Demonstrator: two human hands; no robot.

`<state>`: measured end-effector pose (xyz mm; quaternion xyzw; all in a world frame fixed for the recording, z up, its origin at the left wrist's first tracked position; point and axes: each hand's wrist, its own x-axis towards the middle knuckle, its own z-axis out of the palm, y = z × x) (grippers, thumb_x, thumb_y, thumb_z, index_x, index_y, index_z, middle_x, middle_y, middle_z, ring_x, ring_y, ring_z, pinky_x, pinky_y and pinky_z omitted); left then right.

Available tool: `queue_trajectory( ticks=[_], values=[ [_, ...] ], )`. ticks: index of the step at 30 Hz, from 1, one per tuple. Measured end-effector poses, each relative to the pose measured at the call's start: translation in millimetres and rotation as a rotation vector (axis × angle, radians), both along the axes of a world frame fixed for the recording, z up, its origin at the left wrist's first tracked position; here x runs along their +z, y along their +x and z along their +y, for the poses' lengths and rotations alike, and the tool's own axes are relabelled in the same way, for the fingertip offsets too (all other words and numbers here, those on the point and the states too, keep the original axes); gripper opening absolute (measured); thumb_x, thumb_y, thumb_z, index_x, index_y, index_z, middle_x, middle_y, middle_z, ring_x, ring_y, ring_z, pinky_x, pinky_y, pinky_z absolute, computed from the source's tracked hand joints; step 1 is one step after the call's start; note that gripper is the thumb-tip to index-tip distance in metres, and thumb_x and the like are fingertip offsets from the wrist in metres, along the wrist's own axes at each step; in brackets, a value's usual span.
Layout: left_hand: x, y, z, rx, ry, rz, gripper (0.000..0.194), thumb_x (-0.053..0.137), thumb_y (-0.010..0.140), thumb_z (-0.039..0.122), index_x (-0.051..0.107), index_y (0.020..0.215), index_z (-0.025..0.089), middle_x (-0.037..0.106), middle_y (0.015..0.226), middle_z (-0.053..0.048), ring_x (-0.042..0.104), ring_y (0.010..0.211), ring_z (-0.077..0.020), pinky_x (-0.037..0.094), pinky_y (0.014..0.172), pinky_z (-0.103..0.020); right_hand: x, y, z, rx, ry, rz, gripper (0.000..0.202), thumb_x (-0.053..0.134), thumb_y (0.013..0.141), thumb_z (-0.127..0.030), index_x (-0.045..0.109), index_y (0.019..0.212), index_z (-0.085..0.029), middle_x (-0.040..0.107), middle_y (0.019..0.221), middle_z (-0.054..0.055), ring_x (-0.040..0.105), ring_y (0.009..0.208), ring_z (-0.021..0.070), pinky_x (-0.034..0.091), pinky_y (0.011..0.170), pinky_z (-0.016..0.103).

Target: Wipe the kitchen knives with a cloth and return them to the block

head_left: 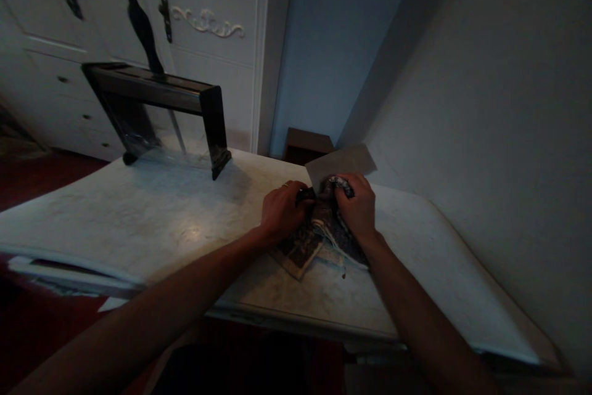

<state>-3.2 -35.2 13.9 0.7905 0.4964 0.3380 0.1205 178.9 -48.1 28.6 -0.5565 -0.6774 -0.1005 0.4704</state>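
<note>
A cleaver with a broad grey rectangular blade (345, 162) points away to the right over the table's far edge. My left hand (284, 210) is closed around its black handle (305, 195). My right hand (358, 204) grips a patterned grey-brown cloth (337, 232), with a bunched part of it pressed against the blade near the handle. The rest of this cloth hangs down to the tabletop. Folds beneath my left hand show a dark print with a pale border; I cannot tell whether they belong to the same cloth.
On the left of the white marbled table (185, 222) stands a black-framed knife stand (155, 84) with clear panels and one dark handle (144, 31) sticking up. White cabinets (217, 68) stand behind. A pale wall (499, 118) borders the right side, and a brown box-like piece (309, 141) sits beyond the far edge.
</note>
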Motion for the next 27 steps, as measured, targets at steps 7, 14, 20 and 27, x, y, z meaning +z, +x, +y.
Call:
queue_trajectory(
  ticks=[7,14,20,27],
  values=[
    [-1.5,-0.4,0.0,0.002,0.024,-0.010,0.030,0.061,0.084,0.035,0.060,0.112,0.024,0.068,0.107,-0.003,0.063,0.098,-0.0211,0.047,0.085,-0.032,-2.5,15.5,7.6,-0.095,0.056,0.048,0.019,0.050,0.083,-0.022,0.064,0.095,-0.019,0.064,0.095,0.008,0.058,0.094,0.0230,0.045,0.088,0.039],
    [-2.9,-1.6,1.1,0.015,0.026,-0.004,0.030,0.061,0.085,0.036,0.060,0.112,0.023,0.068,0.106,-0.003,0.064,0.097,-0.0221,0.047,0.083,-0.033,-9.2,32.0,16.8,-0.175,0.071,0.105,0.021,0.049,0.081,-0.022,0.064,0.095,-0.017,0.063,0.095,0.009,0.057,0.094,0.0231,0.043,0.088,0.039],
    [-2.2,-2.2,1.1,0.041,0.003,-0.043,0.028,0.060,0.085,0.037,0.060,0.110,0.024,0.069,0.106,-0.003,0.064,0.098,-0.0213,0.047,0.082,-0.032,-17.1,46.1,25.8,-0.247,0.023,0.262,0.019,0.048,0.077,-0.026,0.061,0.089,-0.018,0.062,0.087,0.007,0.056,0.084,0.0221,0.042,0.083,0.036],
    [1.1,-2.4,1.7,0.082,-0.059,-0.114,0.029,0.063,0.082,0.037,0.062,0.108,0.025,0.069,0.105,-0.002,0.064,0.097,-0.0203,0.047,0.082,-0.030,-19.4,51.6,30.0,-0.326,-0.170,0.463,0.015,0.048,0.075,-0.033,0.055,0.071,-0.020,0.055,0.068,0.000,0.050,0.069,0.0183,0.036,0.066,0.030]
  ],
)
